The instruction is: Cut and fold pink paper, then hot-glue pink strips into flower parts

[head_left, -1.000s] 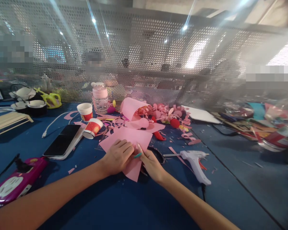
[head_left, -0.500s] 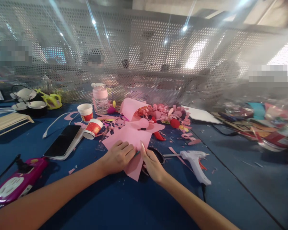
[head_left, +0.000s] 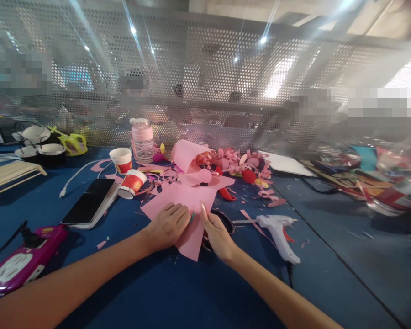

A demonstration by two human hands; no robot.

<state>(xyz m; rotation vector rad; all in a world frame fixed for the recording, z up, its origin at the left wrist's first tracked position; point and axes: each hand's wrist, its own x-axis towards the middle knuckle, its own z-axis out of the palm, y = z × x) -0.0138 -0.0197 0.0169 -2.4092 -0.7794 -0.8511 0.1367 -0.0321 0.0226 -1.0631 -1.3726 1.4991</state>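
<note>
- Hands meet at the near middle of the blue table (head_left: 164, 292), both on a pink sheet (head_left: 188, 198) that lies flat with its near corner pointing at the person.
- Left hand (head_left: 167, 225) rests knuckles-up on the sheet's left half, fingers curled and pressed together. It seems to weigh the paper down so it cannot slide. Whether the fingertips also nip a fold, I cannot tell.
- Right hand (head_left: 217, 233) sits at the sheet's right edge, forefinger raised. Thumb and remaining fingers look closed in a pinch on a slim green stick (head_left: 192, 216), whose tip shows just beside the left fingertips.
- Stick tip touches the paper between the hands, probably so the left hand can steady the spot being worked.
- Dark ring (head_left: 227, 219) lies partly under the right hand and the sheet's edge.
- Glue gun (head_left: 277, 228) lies on its side near the right hand, nozzle pointing left, within easy reach.
- Phone (head_left: 89, 205) lies flat to the left, well apart from the sheet. A tipped cup (head_left: 132, 183) lies beyond it and an upright cup (head_left: 121, 160) farther back.
- Scraps (head_left: 239, 164) of pink and red paper are heaped behind the sheet, out of the working spot.
</note>
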